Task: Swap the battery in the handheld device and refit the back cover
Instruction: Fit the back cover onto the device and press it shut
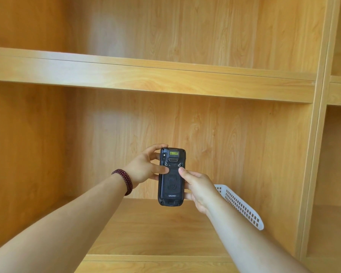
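The black handheld device [171,192] is held upright in the air with its back facing me. Its back cover [172,184] sits on the body, below two small metal latches near the top. My left hand [146,168] grips the upper left side, index finger curled over the top edge and thumb pressing on the cover. My right hand [199,188] holds the right side, its thumb tip resting on the cover just under the right latch. No loose battery is visible.
A wooden shelf unit fills the view, with a shelf board [156,227] under the device and another [146,75] above. A white perforated plastic basket [242,207] lies on the lower shelf behind my right forearm. A vertical divider [311,154] stands at right.
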Demonstrator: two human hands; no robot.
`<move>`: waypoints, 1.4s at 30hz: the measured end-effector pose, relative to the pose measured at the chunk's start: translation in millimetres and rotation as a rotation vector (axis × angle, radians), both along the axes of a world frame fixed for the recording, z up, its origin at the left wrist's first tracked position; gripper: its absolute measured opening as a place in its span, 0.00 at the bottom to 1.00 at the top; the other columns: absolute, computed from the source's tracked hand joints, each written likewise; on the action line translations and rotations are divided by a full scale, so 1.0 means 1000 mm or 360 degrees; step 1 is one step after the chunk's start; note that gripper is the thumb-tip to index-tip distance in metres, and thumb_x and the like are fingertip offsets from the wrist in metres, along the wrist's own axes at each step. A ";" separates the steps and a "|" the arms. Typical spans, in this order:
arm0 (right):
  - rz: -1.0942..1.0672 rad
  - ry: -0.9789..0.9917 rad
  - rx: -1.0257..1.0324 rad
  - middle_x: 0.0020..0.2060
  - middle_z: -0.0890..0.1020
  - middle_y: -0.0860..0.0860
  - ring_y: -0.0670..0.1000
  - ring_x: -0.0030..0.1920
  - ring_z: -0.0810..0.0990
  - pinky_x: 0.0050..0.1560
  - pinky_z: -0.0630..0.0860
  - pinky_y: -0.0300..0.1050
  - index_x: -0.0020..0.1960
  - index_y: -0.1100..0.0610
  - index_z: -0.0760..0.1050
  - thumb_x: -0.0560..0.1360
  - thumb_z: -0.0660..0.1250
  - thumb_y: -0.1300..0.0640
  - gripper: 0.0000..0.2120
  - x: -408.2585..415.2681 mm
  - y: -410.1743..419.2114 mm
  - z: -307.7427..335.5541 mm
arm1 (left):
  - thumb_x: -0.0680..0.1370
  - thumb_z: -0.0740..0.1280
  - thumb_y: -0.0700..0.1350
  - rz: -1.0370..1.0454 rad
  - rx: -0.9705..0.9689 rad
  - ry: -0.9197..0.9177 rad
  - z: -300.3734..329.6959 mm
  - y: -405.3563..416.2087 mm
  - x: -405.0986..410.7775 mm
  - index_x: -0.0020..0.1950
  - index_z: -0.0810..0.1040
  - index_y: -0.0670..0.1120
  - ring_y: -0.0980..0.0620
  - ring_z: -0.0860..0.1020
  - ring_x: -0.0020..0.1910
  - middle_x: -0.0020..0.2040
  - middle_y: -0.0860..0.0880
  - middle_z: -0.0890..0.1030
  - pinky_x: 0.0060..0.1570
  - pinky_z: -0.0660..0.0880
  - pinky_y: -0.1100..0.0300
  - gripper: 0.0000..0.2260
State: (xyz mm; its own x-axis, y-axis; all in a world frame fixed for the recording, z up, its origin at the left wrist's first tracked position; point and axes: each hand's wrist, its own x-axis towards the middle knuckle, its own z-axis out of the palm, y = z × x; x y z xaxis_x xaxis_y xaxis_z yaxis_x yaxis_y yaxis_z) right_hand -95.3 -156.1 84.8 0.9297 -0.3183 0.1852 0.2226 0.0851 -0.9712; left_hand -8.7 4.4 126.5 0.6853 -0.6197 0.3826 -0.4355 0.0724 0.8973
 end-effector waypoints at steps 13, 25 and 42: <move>0.0242 -0.0053 -0.0054 0.56 0.85 0.57 0.56 0.57 0.83 0.58 0.80 0.55 0.61 0.61 0.78 0.78 0.66 0.66 0.13 -0.010 -0.015 0.001 | 0.72 0.73 0.32 -0.0081 0.0203 0.0195 -0.013 0.003 -0.006 0.71 0.66 0.52 0.40 0.84 0.52 0.60 0.36 0.79 0.47 0.82 0.46 0.33; 0.0205 -0.0106 -0.0149 0.55 0.85 0.56 0.54 0.57 0.84 0.59 0.80 0.54 0.60 0.60 0.80 0.78 0.66 0.66 0.12 -0.014 -0.011 0.000 | 0.75 0.71 0.37 -0.0104 0.0081 0.0131 0.024 0.010 -0.001 0.70 0.69 0.55 0.45 0.84 0.52 0.58 0.40 0.81 0.47 0.82 0.48 0.26; -0.0390 -0.0393 -0.1597 0.55 0.73 0.42 0.42 0.52 0.77 0.50 0.73 0.37 0.53 0.46 0.76 0.75 0.70 0.59 0.11 -0.018 -0.023 0.021 | 0.71 0.72 0.29 -0.0067 0.0136 0.0053 0.007 0.003 -0.004 0.67 0.71 0.55 0.44 0.83 0.53 0.60 0.41 0.80 0.44 0.83 0.45 0.31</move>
State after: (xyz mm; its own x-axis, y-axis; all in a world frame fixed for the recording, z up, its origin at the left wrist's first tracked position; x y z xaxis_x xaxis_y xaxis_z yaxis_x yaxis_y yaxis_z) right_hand -113.5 -179.3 105.8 0.7616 -0.0886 0.6419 0.3255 -0.8043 -0.4972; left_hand -12.9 7.0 133.5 0.6695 -0.6775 0.3046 -0.4037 0.0123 0.9148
